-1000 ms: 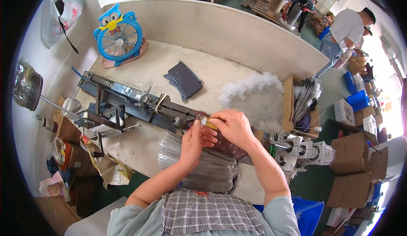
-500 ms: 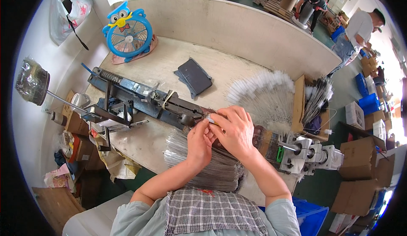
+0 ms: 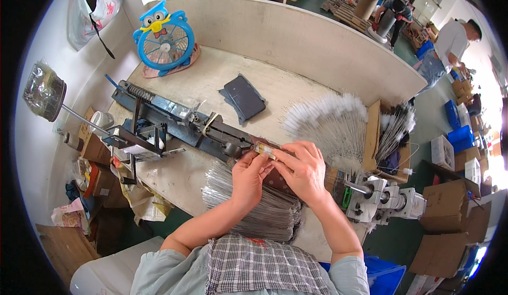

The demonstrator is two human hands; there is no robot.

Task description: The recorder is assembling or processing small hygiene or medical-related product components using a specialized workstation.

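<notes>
My left hand (image 3: pixel 248 176) and my right hand (image 3: pixel 302 169) meet over the long dark metal machine (image 3: pixel 180 123) that lies across the workbench (image 3: pixel 222 78). Between their fingertips they pinch a small yellowish piece (image 3: pixel 264 150) right at the machine's rail. Under my wrists lies a thick bundle of thin metal wires (image 3: pixel 248 205). Just beyond my right hand a fan of white-tipped brush wires (image 3: pixel 328 123) is spread on the bench.
A blue owl-shaped fan (image 3: pixel 163 38) stands at the back left, and a dark flat case (image 3: pixel 243 96) lies mid-bench. A grey motor unit (image 3: pixel 386 199) sits at the right end, with cardboard boxes (image 3: pixel 447 237) past it. Two people (image 3: pixel 450 41) work far off.
The view has shifted, so everything sits slightly lower and to the right. My hands stay together on the small piece at the machine, and the fingers have shifted only a little.
</notes>
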